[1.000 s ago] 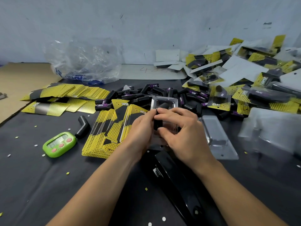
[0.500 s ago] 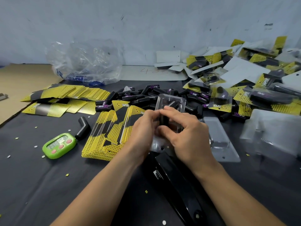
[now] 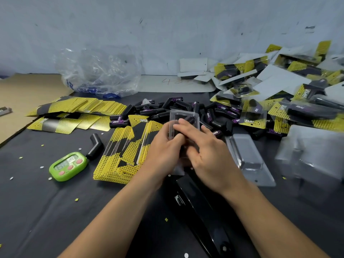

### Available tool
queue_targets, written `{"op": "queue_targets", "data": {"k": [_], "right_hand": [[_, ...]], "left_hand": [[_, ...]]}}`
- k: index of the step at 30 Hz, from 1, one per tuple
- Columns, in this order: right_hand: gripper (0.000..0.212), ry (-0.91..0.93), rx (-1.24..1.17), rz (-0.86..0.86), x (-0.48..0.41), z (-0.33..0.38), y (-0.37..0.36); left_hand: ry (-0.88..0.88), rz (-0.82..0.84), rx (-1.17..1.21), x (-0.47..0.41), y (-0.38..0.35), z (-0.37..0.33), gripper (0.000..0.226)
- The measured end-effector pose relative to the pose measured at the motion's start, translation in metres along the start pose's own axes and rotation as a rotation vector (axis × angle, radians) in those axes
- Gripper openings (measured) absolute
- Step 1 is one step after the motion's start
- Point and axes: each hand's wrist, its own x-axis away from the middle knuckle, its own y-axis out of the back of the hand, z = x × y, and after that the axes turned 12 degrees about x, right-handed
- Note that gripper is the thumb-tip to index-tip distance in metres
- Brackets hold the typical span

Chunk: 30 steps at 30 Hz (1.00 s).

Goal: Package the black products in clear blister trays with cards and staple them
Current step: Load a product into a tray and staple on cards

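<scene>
One clear blister tray [image 3: 174, 116], glossy, black product [image 3: 190, 120] inside

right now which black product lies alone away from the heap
The bent black product just right of the green timer, left of the yellow card stack; the rest lie in the pile farther back.
</scene>
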Motion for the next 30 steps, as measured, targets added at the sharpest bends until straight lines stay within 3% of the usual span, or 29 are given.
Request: {"op": "queue_targets", "data": {"k": [2,5,6,8,9,13,16,19,26,30], "right_hand": [[0.059,0.022,0.006,-0.061,0.001,0.001,-0.004],[0.042,-0.008,0.027,-0.330,0.004,-0.001,-0.005],[0.033,-0.041,0.004,-0.350,0.005,-0.002,-0.008],[0.019,-0.109,-0.089,-0.199,0.003,-0.001,-0.016],[0.022,-0.143,-0.118,-0.064,0.002,-0.001,-0.020],[0.077,-0.089,0.075,0.349,-0.003,-0.008,-0.033],[0.085,-0.077,0.200,0.470,-0.009,-0.012,-0.039],[0.064,-0.043,0.259,0.382,-0.010,-0.015,-0.043],[0.027,0.106,0.127,0.164,-0.005,-0.011,-0.034],[0.020,0.076,0.048,-0.189,0.001,-0.006,-0.020]], "left_hand": [[-0.052,-0.094,-0.040,-0.001,0.001,-0.002,0.035],[-0.082,-0.231,0.197,-0.004,0.009,-0.014,0.039],[-0.131,-0.306,0.245,-0.006,0.014,-0.019,0.038],[-0.238,-0.457,0.291,-0.011,0.027,-0.028,0.035],[-0.270,-0.500,0.327,-0.013,0.031,-0.032,0.037],[-0.244,-0.549,0.411,-0.011,0.038,-0.040,0.035],[-0.208,-0.551,0.358,-0.010,0.039,-0.038,0.030],[-0.184,-0.527,0.323,-0.009,0.036,-0.036,0.031],[-0.175,-0.530,0.318,-0.011,0.038,-0.034,0.026],[-0.183,-0.538,0.326,-0.015,0.043,-0.034,0.030]]}}
